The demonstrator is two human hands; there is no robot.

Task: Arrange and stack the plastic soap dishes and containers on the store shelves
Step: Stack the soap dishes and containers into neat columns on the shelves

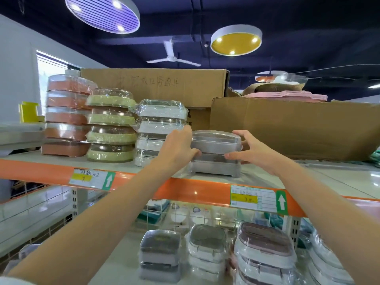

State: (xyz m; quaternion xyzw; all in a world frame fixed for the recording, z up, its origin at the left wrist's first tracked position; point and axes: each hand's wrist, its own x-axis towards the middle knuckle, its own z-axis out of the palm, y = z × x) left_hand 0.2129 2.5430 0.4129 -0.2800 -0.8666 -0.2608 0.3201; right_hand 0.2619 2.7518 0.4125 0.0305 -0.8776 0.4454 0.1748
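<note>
I see a left price label (92, 179) on the orange shelf edge (185, 189): handwriting too scrawled to read, a "7" on its yellow patch, and a white up-arrow on green. The right price label (258, 199) shows "7元" on yellow and the same arrow. The back cardboard box (154, 85) carries handwritten Chinese characters I cannot read reliably.

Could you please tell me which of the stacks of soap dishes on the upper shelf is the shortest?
The grey stack between both hands, rightmost on the shelf: only two dishes high, while the pink, green and white stacks beside it are four or five high.
</note>
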